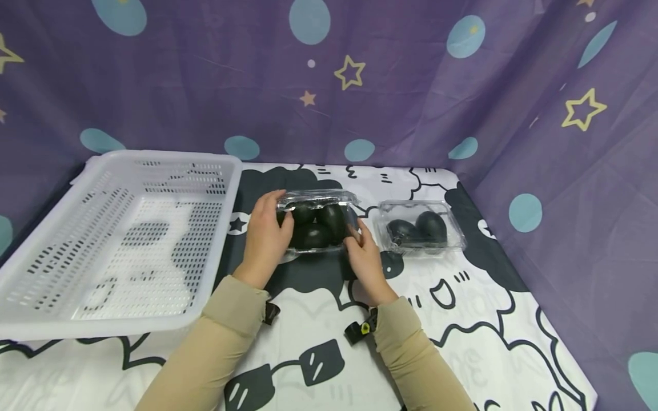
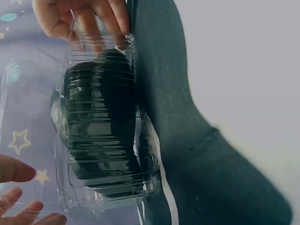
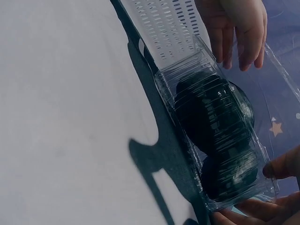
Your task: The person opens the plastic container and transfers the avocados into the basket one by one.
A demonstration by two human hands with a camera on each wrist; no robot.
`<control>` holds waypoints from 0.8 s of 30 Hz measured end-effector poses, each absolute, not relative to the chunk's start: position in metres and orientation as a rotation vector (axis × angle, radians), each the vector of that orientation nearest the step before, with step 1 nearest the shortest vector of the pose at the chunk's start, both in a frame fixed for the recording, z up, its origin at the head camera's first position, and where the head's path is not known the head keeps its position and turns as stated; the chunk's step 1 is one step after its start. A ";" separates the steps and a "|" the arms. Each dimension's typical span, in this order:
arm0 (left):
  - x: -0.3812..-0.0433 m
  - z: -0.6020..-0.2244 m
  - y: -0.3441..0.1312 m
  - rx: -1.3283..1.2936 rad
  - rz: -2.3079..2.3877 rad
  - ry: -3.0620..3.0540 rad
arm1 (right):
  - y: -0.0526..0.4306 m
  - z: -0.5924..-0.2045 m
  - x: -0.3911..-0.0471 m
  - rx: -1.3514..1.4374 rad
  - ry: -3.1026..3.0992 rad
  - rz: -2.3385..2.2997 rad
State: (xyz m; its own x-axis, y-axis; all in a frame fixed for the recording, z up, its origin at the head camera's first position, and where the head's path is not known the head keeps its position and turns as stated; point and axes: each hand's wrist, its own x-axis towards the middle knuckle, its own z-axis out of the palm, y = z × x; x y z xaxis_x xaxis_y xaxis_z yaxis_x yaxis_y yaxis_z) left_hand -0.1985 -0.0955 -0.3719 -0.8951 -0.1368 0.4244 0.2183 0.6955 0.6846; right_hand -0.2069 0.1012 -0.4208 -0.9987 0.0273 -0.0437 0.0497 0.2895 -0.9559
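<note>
Three dark green avocados (image 1: 312, 235) sit in a clear plastic clamshell box (image 1: 313, 250) in the middle of the table. Its clear lid (image 1: 319, 196) stands raised along the back side. At the box's right end, my right hand (image 1: 366, 258) pinches the rim, thumb (image 3: 280, 168) on the wall and fingers beneath. My left hand (image 1: 266, 237) is at the opposite end, its fingers extended by the lid's left edge and its thumb near the box's left corner. In the left wrist view, its thumb (image 2: 16, 168) and fingertips are spread apart beside the box.
To the right stands a second clear clamshell box (image 1: 454, 235) with two avocados (image 1: 430, 227) inside. A large white perforated basket (image 1: 233, 188) takes up the left side. The cloth-covered table (image 1: 483, 354) meets a purple curtain (image 1: 195, 74) at its back and right edges.
</note>
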 end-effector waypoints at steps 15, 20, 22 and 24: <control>-0.209 -0.372 -0.092 0.070 -1.475 -2.325 | 0.101 -0.421 -0.207 0.130 2.440 -2.018; -0.214 -0.371 -0.091 0.077 -1.580 -2.276 | 0.101 -0.424 -0.210 0.185 2.300 -2.168; -0.217 -0.370 -0.090 0.082 -1.593 -2.276 | 0.101 -0.426 -0.210 0.211 2.251 -2.219; -0.219 -0.369 -0.090 0.074 -1.601 -2.279 | 0.100 -0.427 -0.210 0.227 2.229 -2.252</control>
